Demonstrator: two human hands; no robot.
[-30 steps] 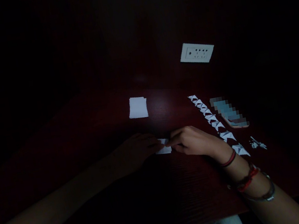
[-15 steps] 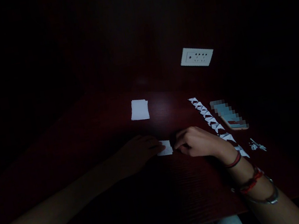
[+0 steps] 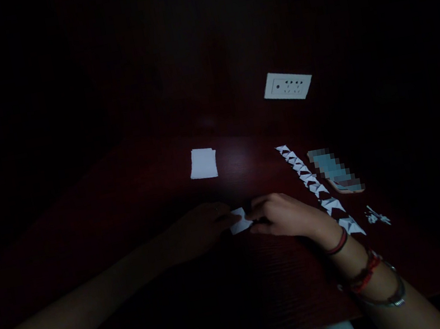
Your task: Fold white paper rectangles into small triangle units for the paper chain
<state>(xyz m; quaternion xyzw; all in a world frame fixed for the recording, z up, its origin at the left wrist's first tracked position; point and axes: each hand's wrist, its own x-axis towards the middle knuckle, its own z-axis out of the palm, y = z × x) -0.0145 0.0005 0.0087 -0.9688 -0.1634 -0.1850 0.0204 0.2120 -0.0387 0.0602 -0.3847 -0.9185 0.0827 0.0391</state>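
Note:
A small white piece of folded paper [image 3: 238, 228] lies on the dark red table between my hands. My left hand [image 3: 201, 227], in deep shadow, holds its left side with the fingertips. From the right, my right hand [image 3: 282, 213] grips the paper's right corner between thumb and fingers. That right corner now comes to a point. Right of my right hand runs a row of folded white paper pieces [image 3: 308, 178], several of them pointed. Behind my hands lies a stack of white paper sheets [image 3: 203, 163].
A phone [image 3: 335, 169] with a blurred screen lies right of the row. Small white scraps [image 3: 377, 215] are in front of it. A white wall socket [image 3: 288, 85] is on the dark panel behind. The table's front edge shows near my lap.
My right hand has moved left onto the paper and taken hold of its right side. The paper's outline went from nearly rectangular to pointed at the right. My left hand stays on it.

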